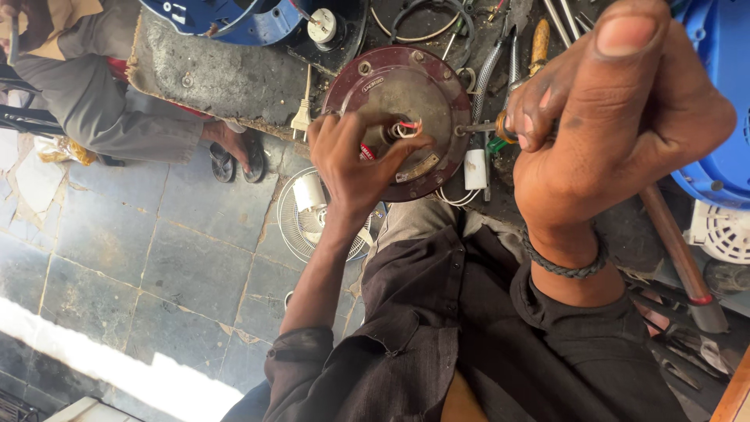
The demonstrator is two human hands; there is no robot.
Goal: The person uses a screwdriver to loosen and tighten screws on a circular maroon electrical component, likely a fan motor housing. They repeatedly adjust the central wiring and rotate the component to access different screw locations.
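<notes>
The round maroon motor housing (398, 109) you're working on stands tilted at the edge of the grimy surface (226, 78), its flat metal face toward you, red and white wires (406, 127) bunched at its centre. Your screwdriver (488, 129) lies level, tip at the housing's right rim.

A repair workshop: a grimy workbench (226, 78) crowded with hand tools (539, 39), loose wires (414, 23), a round motor casing (406, 117) and fan parts (308, 215) over a tiled floor (117, 242)
</notes>
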